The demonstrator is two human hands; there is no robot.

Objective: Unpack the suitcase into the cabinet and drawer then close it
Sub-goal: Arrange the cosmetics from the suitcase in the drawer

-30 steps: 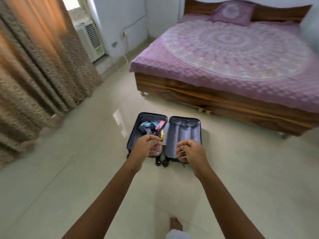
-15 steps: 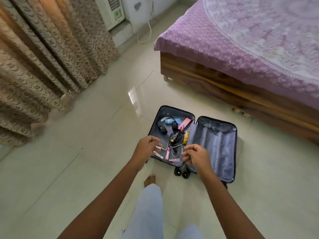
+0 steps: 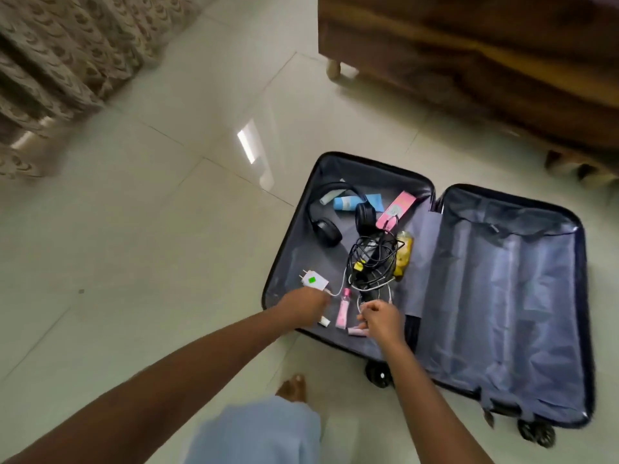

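So the suitcase [image 3: 502, 296] is lying wide open on the tile floor [image 3: 167, 229], just in front of the wooden bed frame [image 3: 469, 61], with the patterned curtain [image 3: 67, 45] off at the far left. The right half just shows its grey lining, and all the stuff sits in the left half. At the far end there's a pair of black headphones [image 3: 326, 231] with a blue tube [image 3: 345, 203] inside the band and a pink box [image 3: 397, 208] to the right of them. In the middle is a messy tangle of black cables [image 3: 371, 256] with a yellow bottle [image 3: 403, 254] right against it. Nearer to the person are a white charger [image 3: 315, 280] with a green sticker and a pink tube [image 3: 343, 311]. The person is standing at the near edge, one bare foot [image 3: 293, 388] showing, both arms reaching down in. The left hand [image 3: 306, 304] is right at the charger, but its fingers are hidden under it, so I honestly can't tell if it has hold of anything. The right hand [image 3: 382, 318] has its fingers curled in close by a thin white cord; whether it's actually pinching it, can't tell either.
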